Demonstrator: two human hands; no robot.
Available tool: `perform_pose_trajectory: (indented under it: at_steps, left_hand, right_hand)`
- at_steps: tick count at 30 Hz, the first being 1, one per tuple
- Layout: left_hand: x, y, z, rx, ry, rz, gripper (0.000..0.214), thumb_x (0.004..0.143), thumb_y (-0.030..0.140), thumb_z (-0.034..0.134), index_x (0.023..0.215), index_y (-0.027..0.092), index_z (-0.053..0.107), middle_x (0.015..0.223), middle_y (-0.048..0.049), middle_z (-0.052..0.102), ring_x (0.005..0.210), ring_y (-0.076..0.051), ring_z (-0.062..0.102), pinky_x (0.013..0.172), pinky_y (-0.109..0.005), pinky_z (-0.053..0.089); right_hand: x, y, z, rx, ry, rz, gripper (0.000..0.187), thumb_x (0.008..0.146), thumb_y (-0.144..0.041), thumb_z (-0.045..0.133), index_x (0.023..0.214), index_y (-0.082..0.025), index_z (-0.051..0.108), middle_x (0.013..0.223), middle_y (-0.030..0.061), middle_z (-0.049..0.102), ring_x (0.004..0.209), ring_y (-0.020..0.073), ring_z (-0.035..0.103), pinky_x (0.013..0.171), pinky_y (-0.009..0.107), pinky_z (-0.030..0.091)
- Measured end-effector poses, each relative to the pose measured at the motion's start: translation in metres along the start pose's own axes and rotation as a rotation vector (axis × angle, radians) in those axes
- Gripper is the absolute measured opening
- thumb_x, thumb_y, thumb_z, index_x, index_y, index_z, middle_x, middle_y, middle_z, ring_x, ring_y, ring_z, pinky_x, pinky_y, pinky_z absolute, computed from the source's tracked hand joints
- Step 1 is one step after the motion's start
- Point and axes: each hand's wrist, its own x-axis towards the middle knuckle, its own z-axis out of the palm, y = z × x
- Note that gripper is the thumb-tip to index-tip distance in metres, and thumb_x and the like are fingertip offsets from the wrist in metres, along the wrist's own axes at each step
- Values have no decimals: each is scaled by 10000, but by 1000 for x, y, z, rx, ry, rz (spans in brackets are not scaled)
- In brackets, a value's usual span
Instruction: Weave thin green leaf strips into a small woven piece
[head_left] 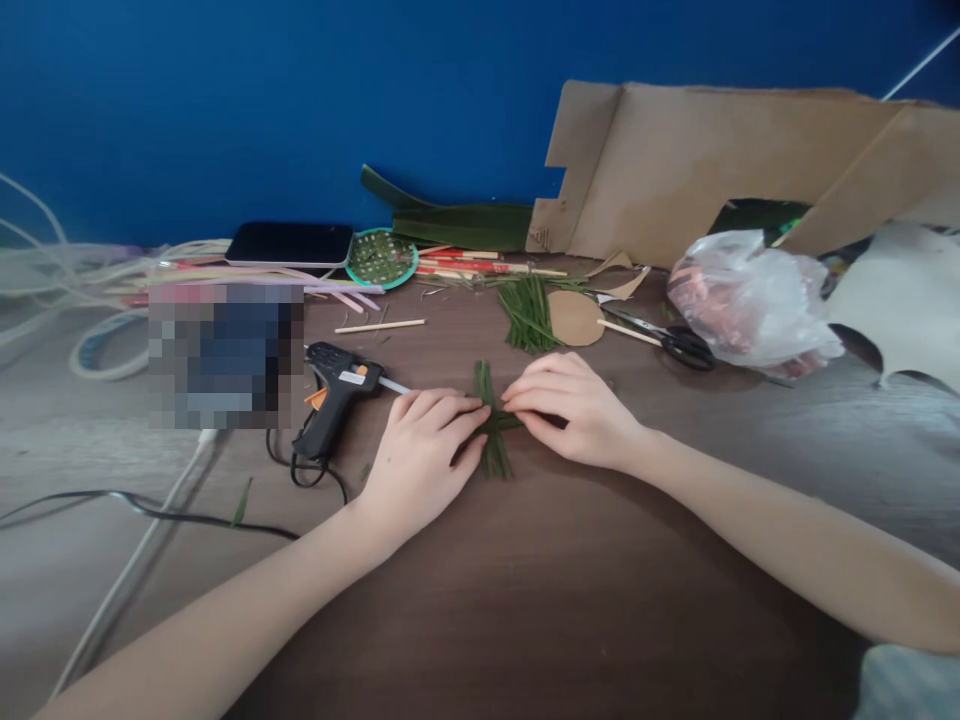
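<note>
Narrow green leaf strips (496,458) cross one another on the brown table between my two hands. From the left, my left hand (424,450) pinches the strips near the crossing, thumb and fingertips close together. On the other side my right hand (574,412) has its thumb and fingers closed on the ends of the sideways strips. Just beyond the hands lie a bundle of cut green strips (527,315) and a round cardboard disc (576,320). A black glue gun (337,395) rests left of my left hand, its glue stick pointing toward that hand.
Black-handled scissors (686,347) and a plastic bag (754,300) lie to the right, before folded cardboard (697,150). A phone (290,243), a green-rimmed round piece (382,258) and chopsticks (480,265) lie along the back. A thin stick (380,326) and cables (150,545) are at left.
</note>
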Motion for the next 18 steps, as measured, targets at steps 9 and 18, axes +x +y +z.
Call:
perform_pose_trajectory:
  at_steps: [9,18]
  left_hand:
    - [1,3,-5,-54,-2,9,238,851,145,440,1013,180,611,1086,-63,638,1053,-214,543,896,-385,409]
    - [-1,4,-9,-185,-72,122,121,817,145,452,788,174,565,1031,-69,621,1092,-214,516,923,-380,413]
  right_hand:
    - [1,16,-3,-105,236,482,128,743,-115,516,811,-202,581,896,63,550,911,232,508,848,410,380]
    - [-2,30,0,-71,281,591,134,715,-136,511,815,-225,518,870,48,557,828,228,480,784,407,392]
